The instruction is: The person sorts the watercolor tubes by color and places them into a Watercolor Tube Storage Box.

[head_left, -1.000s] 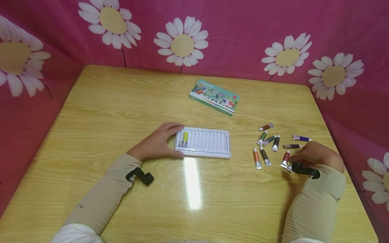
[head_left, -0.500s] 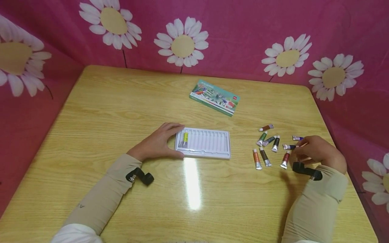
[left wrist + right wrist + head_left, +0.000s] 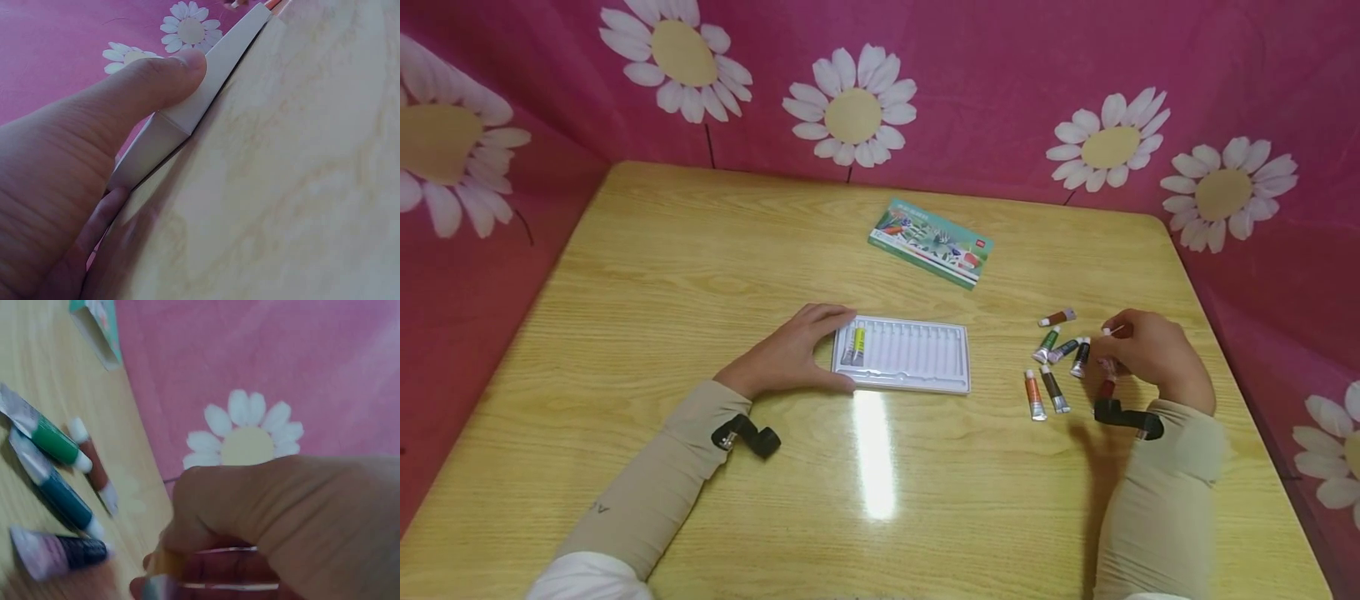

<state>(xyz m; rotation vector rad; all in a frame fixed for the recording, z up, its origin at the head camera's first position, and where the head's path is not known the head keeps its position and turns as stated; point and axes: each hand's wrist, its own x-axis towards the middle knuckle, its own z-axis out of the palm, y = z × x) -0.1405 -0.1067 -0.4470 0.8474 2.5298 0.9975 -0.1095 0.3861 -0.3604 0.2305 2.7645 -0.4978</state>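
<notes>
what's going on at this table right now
A person's left hand grips the left end of a white slotted tray, which holds a pale tube and a yellow tube. The right hand holds what looks like a paint tube, mostly hidden. An orange tube, a green tube and more lie loose nearby. Beyond the tray lies a teal printed box.

My head view: forward-down over left grip (image 3: 790,350) and right grip (image 3: 1161,354) | wrist views: close behind each | head, left wrist share left grip's tray (image 3: 917,350)

White glare (image 3: 874,454) on the tabletop (image 3: 985,483), soft shadow (image 3: 1101,483) beside the right sleeve (image 3: 1161,500), blurry right wrist view.
</notes>
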